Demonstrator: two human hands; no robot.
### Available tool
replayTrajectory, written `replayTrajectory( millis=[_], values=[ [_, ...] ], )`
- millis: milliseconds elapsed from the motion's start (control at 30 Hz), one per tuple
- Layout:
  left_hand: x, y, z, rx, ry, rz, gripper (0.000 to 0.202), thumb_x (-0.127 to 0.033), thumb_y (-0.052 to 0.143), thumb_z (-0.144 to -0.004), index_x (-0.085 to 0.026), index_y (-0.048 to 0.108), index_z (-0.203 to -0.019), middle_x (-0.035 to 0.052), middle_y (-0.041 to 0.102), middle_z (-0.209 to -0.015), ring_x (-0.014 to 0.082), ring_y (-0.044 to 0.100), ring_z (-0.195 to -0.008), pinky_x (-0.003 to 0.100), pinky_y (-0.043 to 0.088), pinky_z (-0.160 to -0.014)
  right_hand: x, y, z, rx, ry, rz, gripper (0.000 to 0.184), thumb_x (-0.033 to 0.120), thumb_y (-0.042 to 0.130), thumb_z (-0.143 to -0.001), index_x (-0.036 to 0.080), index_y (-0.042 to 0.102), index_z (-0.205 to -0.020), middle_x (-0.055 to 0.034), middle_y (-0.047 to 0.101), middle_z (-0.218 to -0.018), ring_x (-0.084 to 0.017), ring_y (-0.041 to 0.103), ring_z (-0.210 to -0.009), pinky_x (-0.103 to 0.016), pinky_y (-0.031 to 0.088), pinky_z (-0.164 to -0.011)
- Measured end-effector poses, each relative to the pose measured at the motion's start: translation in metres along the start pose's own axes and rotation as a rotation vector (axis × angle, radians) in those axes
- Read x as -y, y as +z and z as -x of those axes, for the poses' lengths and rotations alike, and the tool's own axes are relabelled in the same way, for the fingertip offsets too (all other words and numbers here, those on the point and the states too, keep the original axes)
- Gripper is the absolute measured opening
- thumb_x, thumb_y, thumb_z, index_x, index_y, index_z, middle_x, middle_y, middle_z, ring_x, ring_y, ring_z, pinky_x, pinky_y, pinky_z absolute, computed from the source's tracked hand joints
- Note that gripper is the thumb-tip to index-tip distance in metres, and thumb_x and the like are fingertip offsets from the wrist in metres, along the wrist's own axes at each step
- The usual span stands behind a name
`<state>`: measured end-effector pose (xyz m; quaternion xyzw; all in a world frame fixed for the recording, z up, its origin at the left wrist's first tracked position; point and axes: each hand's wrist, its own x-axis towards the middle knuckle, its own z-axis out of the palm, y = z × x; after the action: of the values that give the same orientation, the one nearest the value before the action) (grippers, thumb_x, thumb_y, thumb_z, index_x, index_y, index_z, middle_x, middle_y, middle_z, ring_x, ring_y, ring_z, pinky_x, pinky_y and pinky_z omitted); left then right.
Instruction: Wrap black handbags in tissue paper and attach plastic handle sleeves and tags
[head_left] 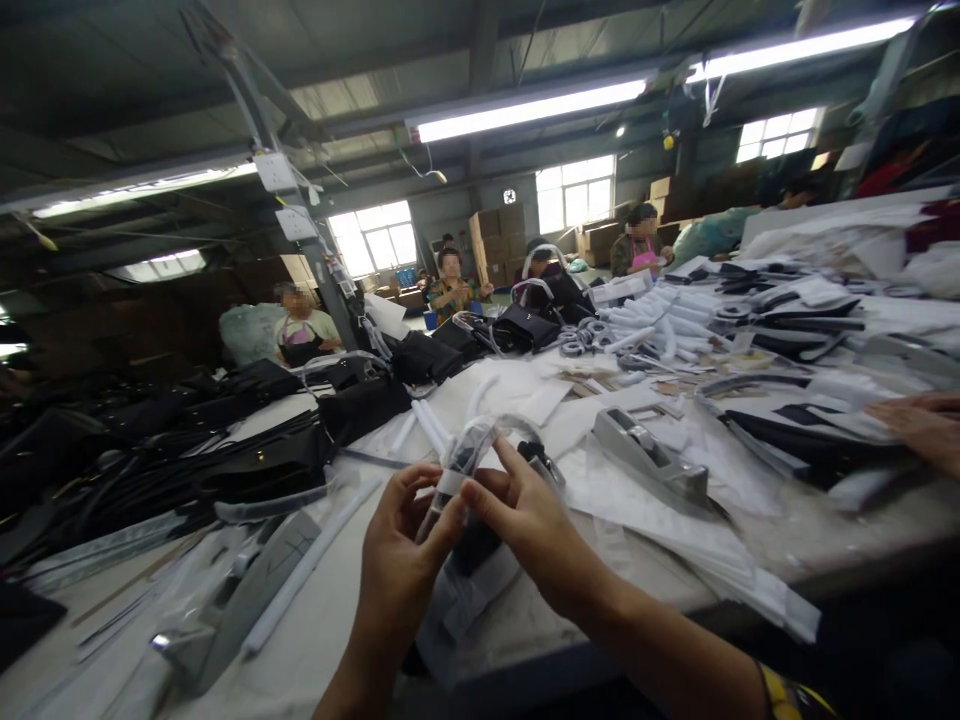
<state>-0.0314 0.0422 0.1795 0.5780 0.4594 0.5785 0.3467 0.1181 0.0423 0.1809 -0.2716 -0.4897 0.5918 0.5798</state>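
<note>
Both my hands are raised over the near edge of the work table. My left hand and my right hand pinch a curved bag handle wrapped in clear plastic, with a strip of white tape around it between my fingertips. The handle belongs to a small black bag that hangs below my hands, partly hidden by them. White wrapping lies under the bag.
A grey tape dispenser sits right of my hands, another at the left. Black bags are piled along the left. White foam tubes lie further back. Another person's hand rests at the right edge. Several people sit at the far end.
</note>
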Motion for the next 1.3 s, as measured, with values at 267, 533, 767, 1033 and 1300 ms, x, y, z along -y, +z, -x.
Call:
replayTrajectory(
  millis=[267, 533, 767, 1033, 1300],
  values=[
    [0.023, 0.006, 0.021, -0.179, 0.330, -0.186, 0.042, -0.035, 0.077, -0.081, -0.024, 0.056, -0.115, 0.0101, 0.056, -0.128, 0.0249, 0.064, -0.112, 0.038, 0.056, -0.093, -0.004, 0.016, -0.012, -0.021, 0.060, -0.251, 0.052, 0.032, 0.079, -0.081, 0.026, 0.054, -0.126, -0.0026, 0.070, -0.101, -0.018, 0.067, -0.095, -0.029, 0.051, -0.086],
    [0.054, -0.011, 0.070, -0.154, 0.805, -0.405, 0.046, -0.016, 0.054, -0.094, -0.014, 0.046, -0.139, 0.0183, 0.048, -0.147, 0.0300, 0.048, -0.135, 0.045, 0.049, -0.107, 0.005, -0.002, -0.013, -0.068, 0.109, -0.023, 0.072, 0.037, 0.079, -0.081, 0.033, 0.045, -0.144, -0.0064, 0.070, -0.115, -0.022, 0.070, -0.094, -0.035, 0.056, -0.084],
    [0.109, -0.046, 0.004, -0.186, 0.014, -0.308, 0.023, -0.031, 0.053, -0.096, -0.021, 0.064, -0.114, 0.0069, 0.072, -0.107, 0.0213, 0.069, -0.102, 0.037, 0.055, -0.097, 0.011, -0.032, -0.034, -0.013, 0.117, 0.292, 0.068, 0.053, 0.074, -0.080, 0.025, 0.055, -0.139, -0.0139, 0.072, -0.113, -0.030, 0.073, -0.092, -0.041, 0.060, -0.084],
    [0.213, -0.040, -0.140, 0.112, -0.142, -0.663, 0.023, -0.036, 0.062, -0.094, -0.016, 0.066, -0.103, 0.0064, 0.068, -0.105, 0.0198, 0.065, -0.095, 0.043, 0.055, -0.088, 0.008, -0.061, -0.016, -0.105, 0.020, 0.760, 0.070, 0.059, 0.062, -0.085, 0.025, 0.052, -0.145, -0.0133, 0.076, -0.104, -0.032, 0.073, -0.096, -0.037, 0.062, -0.079],
    [0.250, -0.012, -0.204, 0.390, -0.174, -0.948, 0.031, -0.036, 0.063, -0.093, -0.015, 0.061, -0.116, 0.0093, 0.063, -0.117, 0.0229, 0.063, -0.102, 0.045, 0.055, -0.088, 0.001, -0.104, 0.000, -0.210, -0.137, 1.162, 0.059, 0.057, 0.068, -0.079, 0.030, 0.066, -0.131, -0.0077, 0.079, -0.091, -0.029, 0.076, -0.080, -0.031, 0.064, -0.069]
  ],
)
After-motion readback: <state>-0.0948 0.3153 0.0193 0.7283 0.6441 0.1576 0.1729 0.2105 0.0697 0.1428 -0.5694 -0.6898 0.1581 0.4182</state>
